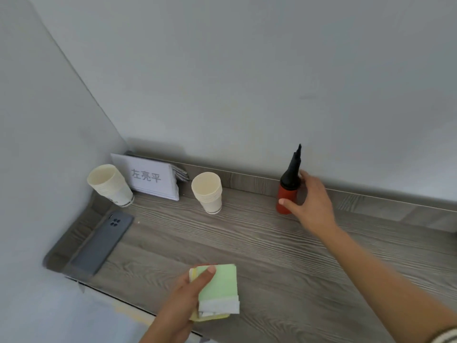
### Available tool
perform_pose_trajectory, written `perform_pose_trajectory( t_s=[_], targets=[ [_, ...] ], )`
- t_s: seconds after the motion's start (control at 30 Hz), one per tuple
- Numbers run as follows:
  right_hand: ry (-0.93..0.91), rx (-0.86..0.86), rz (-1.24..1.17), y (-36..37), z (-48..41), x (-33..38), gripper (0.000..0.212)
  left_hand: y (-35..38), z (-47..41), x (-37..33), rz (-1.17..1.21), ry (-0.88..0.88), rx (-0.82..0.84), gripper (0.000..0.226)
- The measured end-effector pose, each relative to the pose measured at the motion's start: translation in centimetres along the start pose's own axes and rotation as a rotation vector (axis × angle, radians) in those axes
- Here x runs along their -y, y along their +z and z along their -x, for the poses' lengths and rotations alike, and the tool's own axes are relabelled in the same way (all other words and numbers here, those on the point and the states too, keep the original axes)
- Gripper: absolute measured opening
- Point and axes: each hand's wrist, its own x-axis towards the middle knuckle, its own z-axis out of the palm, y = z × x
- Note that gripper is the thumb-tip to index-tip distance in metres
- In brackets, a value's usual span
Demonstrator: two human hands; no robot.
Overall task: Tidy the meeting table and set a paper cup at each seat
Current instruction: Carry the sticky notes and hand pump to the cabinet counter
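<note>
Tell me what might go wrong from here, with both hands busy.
The tall red bottle with a black pointed nozzle is narrow and upright; the right hand grips it from the side, so it may tip over.
The left hand pinches a loose pad of green and yellow paper notes; sheets may slip onto the grey wooden table.
The stack of cream paper cups left of the bottle could be knocked.
</note>
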Motion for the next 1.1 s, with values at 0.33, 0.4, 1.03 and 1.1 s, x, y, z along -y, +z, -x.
perform_pose_trajectory(
  t_s=[0.33, 0.4, 1.03, 1.1],
  targets=[
    [0.385, 0.436, -0.62, -1.9, 12.5, -0.9, 0.022, 10.7, -2.5, -0.1, -0.146, 0.066, 0.168, 0.041],
    [0.411, 0.373, -0.645, -2.2, 12.9, -2.1, 0.018, 13.6, -2.8, 0.3, -0.192, 0.09, 0.199, 0.041],
    [0.346, -0.066, -0.101, -2.2, 3.4, -8.0, 0.033, 9.6, -8.4, 2.2, -1.313, 0.873, -0.087, 0.051],
    [0.29, -0.062, 0.054, -1.7, 3.1, -8.0, 0.033, 7.9, -8.5, 2.9, -1.445, 0.918, -0.155, 0.051]
  ],
)
